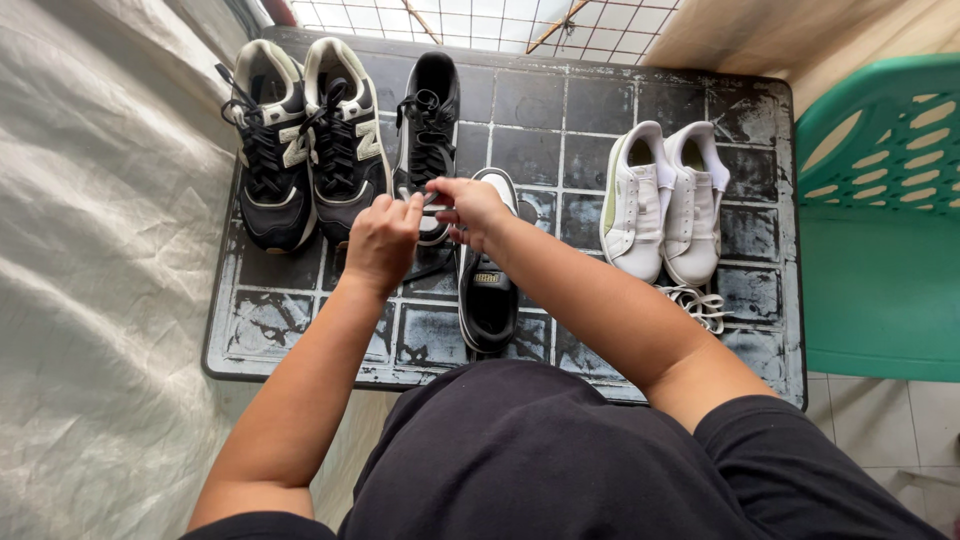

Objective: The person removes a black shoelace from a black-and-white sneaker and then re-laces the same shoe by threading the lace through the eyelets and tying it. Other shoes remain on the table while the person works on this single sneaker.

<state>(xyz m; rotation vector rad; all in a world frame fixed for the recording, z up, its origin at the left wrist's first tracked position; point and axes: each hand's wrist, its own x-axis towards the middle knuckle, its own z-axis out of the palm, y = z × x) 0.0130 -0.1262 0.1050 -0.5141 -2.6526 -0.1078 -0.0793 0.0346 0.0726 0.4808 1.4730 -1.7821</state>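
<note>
A black sneaker (488, 300) with a white toe lies on the dark tiled table (590, 150), heel toward me. My left hand (382, 240) and my right hand (470, 208) meet just above its toe end, each pinching a black lace (432, 268) that trails down beside the shoe. A second black sneaker (428, 130) with laces stands just behind my hands.
A pair of black and cream sneakers (300, 140) stands at the table's back left. A pair of white sneakers (665, 200) sits at the right, with a loose white lace (698, 305) in front. A green plastic chair (880, 220) is to the right; pale cloth (100, 250) hangs left.
</note>
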